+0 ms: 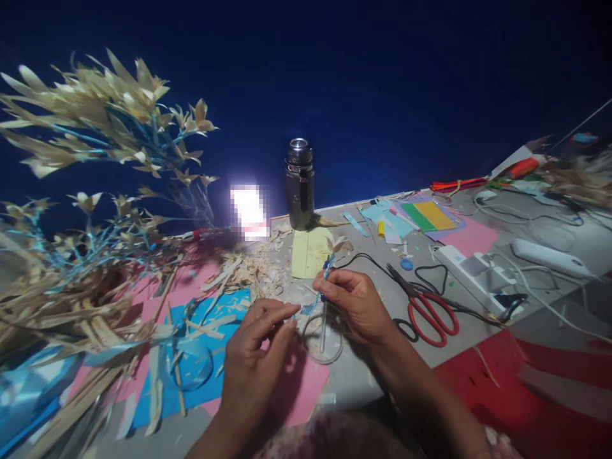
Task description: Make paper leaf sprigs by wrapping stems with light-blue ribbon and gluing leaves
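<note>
My right hand point(361, 306) is closed in a pinch on the stem of a small dried-husk flower, whose pale petals point(340, 244) stick up above the fingers. Light blue tape point(308, 308) hangs between the two hands, thin and partly see-through. My left hand point(262, 341) has its thumb and forefinger together at the tape's left end; the fingertips partly hide what they grip. Behind the hands, a wire-like grey ring point(329, 362) lies on the table. Red-handled scissors point(433, 317) rest to the right of my right hand.
A dark flask point(300, 191) stands behind a yellow paper pad point(306, 255). Husk-flower branches point(157, 143) rise at the left, above husk strips and blue sheets point(191, 357). To the right lie a power strip point(473, 280), cables and coloured papers point(430, 217). A bright blurred patch glows behind.
</note>
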